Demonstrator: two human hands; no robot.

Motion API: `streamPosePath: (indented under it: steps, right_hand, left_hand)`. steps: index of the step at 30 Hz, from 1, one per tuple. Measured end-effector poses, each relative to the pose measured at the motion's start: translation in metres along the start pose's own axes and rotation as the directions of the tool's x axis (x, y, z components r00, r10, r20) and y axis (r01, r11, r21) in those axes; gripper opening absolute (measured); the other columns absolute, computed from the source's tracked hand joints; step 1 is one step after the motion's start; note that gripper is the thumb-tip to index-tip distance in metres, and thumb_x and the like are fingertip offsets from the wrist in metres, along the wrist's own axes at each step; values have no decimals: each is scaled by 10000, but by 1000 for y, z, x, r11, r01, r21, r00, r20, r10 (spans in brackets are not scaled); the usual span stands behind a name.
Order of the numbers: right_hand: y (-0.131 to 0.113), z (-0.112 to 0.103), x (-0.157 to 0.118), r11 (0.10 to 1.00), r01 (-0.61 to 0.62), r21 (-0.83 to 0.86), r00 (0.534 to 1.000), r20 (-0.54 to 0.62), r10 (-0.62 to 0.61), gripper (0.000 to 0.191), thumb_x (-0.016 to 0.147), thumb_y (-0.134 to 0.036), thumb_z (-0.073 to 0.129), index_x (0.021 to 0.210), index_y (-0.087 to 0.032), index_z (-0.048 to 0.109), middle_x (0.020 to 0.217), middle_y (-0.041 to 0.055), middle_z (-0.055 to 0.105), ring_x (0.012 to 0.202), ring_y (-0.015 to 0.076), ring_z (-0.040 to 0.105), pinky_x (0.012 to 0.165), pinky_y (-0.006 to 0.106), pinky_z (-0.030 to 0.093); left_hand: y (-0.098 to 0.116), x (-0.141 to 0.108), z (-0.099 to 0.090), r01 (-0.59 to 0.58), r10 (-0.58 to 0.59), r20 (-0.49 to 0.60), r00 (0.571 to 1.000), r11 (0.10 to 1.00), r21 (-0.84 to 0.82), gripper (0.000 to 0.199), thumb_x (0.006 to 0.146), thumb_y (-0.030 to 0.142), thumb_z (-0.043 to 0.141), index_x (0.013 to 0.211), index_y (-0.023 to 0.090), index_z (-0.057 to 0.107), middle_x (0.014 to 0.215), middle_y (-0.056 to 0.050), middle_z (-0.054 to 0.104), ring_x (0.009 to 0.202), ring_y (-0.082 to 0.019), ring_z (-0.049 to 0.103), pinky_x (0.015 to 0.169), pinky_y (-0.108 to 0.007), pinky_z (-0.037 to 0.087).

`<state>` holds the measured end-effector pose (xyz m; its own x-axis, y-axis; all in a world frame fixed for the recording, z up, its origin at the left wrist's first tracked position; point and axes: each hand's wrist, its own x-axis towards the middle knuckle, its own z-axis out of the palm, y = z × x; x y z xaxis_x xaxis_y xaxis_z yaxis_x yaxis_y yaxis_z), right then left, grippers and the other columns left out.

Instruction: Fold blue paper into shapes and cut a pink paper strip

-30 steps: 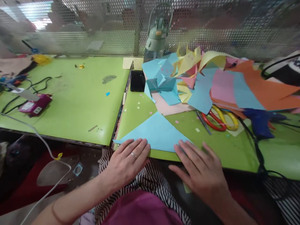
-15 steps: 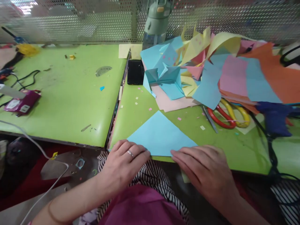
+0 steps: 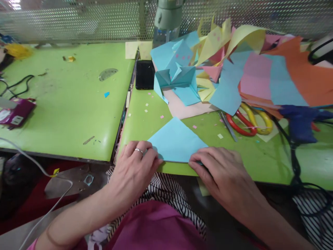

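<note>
A light-blue paper (image 3: 177, 140), folded into a triangle with its point away from me, lies on the green table (image 3: 78, 114) near the front edge. My left hand (image 3: 137, 163), with a ring on one finger, covers the left corner and pinches the paper there between thumb and fingers. On the other side my right hand (image 3: 215, 166) pinches the right part of the long near edge, its fingers curled over the corner. Both corners are hidden under my hands.
Cut and folded coloured papers (image 3: 179, 81) are piled behind, beside a black phone (image 3: 144, 74) and a bottle (image 3: 168, 22). Scissors (image 3: 241, 123) and a blue glue gun (image 3: 299, 121) lie at right. A protractor (image 3: 108, 74) and a purple device (image 3: 17, 113) are at left.
The view has shifted a little. Both hands have drawn slightly up onto the paper, their thumbs now curled under the near edge, and the near edge sits farther from the table's front edge.
</note>
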<state>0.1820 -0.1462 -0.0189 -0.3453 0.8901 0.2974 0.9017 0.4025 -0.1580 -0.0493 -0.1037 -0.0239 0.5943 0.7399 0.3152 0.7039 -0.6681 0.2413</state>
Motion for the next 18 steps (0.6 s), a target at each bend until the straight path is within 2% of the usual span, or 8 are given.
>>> streamPosePath:
  steps: [5, 10, 18]
  right_hand:
    - [5, -3, 6, 1000, -12, 0, 998, 55, 12, 256, 1004, -304, 435, 803, -202, 556, 781, 26, 604, 751, 201, 534, 724, 351, 311]
    - [12, -3, 9, 999, -44, -8, 992, 116, 44, 247, 986, -326, 472, 778, -216, 548, 758, 15, 590, 745, 212, 528, 721, 352, 289]
    - [19, 0, 12, 999, -23, -44, 994, 108, 28, 353, 1009, -435, 379, 762, -241, 541, 731, 18, 608, 729, 240, 546, 723, 376, 268]
  left_hand:
    - [-6, 6, -5, 55, -58, 69, 996, 997, 46, 185, 961, 296, 557, 829, 177, 610, 988, -86, 622, 901, -260, 494, 833, -450, 440]
    - [-15, 5, -9, 114, -113, 99, 989, 993, -7, 176, 924, 326, 628, 805, 196, 616, 986, -68, 619, 923, -267, 484, 801, -437, 409]
    - [-30, -1, -13, 163, -166, 117, 979, 986, 36, 235, 890, 414, 659, 794, 203, 621, 1011, -69, 601, 937, -264, 465, 816, -428, 392]
